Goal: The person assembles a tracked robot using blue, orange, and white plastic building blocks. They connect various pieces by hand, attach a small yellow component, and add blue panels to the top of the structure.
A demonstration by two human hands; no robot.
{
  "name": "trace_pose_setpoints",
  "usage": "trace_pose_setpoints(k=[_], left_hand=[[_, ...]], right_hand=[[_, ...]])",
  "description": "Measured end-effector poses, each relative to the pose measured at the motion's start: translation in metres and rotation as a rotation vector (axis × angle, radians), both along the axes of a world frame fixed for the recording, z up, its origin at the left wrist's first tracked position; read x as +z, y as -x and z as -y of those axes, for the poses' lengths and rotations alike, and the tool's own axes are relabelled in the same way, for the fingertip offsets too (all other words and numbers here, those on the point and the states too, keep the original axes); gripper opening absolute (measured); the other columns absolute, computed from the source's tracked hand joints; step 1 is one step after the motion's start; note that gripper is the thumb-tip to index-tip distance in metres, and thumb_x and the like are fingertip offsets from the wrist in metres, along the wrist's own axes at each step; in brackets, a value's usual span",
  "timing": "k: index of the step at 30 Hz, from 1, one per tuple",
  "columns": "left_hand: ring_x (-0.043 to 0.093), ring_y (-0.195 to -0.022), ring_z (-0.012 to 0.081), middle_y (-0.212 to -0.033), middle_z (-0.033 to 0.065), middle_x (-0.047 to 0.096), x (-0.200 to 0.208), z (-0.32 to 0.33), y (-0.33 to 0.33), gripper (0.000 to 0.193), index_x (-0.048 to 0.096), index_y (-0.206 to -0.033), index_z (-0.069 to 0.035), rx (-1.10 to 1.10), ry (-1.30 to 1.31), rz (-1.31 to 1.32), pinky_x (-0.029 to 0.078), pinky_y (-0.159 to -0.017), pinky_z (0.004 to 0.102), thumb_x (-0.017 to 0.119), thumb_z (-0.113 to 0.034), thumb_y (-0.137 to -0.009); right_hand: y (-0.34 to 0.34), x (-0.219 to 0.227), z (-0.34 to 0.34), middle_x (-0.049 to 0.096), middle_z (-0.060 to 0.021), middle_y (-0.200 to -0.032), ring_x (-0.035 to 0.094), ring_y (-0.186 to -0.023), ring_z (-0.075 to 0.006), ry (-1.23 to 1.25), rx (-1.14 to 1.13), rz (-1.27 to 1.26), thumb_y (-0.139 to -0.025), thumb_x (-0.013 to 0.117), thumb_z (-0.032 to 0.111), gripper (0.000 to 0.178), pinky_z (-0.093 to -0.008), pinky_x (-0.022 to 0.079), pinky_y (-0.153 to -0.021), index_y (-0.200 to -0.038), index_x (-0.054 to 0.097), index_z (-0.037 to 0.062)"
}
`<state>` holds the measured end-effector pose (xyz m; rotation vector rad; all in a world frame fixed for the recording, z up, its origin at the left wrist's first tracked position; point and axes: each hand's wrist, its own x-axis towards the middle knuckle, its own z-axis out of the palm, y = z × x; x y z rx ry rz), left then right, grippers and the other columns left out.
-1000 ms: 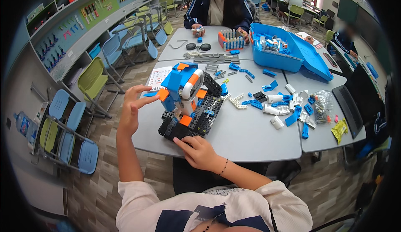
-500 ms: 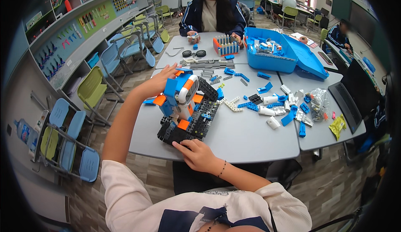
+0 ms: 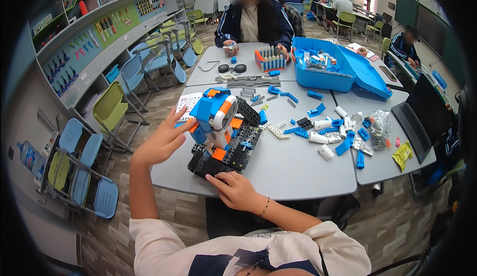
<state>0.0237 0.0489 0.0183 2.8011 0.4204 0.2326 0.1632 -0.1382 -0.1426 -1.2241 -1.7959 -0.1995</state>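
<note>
A toy-brick robot model [image 3: 218,122] in blue, white, orange and black stands on the near left of the grey table, on wide black tracks. My left hand [image 3: 161,142] is beside its upper left side, fingers stretched and spread, the tips at an orange side piece. At the model's front, the fingers of my right hand [image 3: 236,190] bend over the edge of the black track [image 3: 208,166] and hold it; the thumb is hard to see. Behind the model lies a printed sheet [image 3: 188,102], partly hidden by it.
Loose blue and white bricks [image 3: 343,132] lie to the right, near a clear bag of parts [image 3: 380,129], a yellow packet [image 3: 402,152] and a laptop [image 3: 415,117]. Farther back are a blue parts box [image 3: 323,75] and grey beams [image 3: 253,83]. Across the table a person [image 3: 253,25] holds small parts.
My left hand has drawn back and down from the model's top to its left side, uncovering the printed sheet. My right hand stays on the front track. The model looks nearly unmoved.
</note>
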Motion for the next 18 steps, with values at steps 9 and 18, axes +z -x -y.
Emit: trace_pose_setpoints(k=[9,18], left_hand=[[0.051,-0.115,0.0248,-0.119,0.0117,0.059,-0.080,0.012,0.061,0.030,0.061,-0.112,-0.003,0.267,0.521,0.637,0.033,-0.101,0.0364,0.046,-0.020,-0.093],[0.057,-0.091,0.0303,-0.095,0.0137,0.061,-0.190,0.021,0.023,0.020,0.063,-0.099,-0.001,0.563,0.055,0.679,0.043,-0.083,0.0374,0.049,-0.006,-0.085]], right_hand=[[0.000,-0.002,-0.002,0.053,-0.0103,-0.102,0.052,-0.081,-0.0238,0.001,0.008,-0.003,-0.067,0.061,0.001,0.064,-0.0337,0.046,-0.072,-0.129,0.050,0.0063],[0.000,-0.002,-0.001,0.052,-0.0101,-0.103,0.052,-0.080,-0.0242,0.006,-0.011,0.019,-0.066,0.061,0.002,0.064,-0.0337,0.045,-0.073,-0.129,0.050,0.0053]])
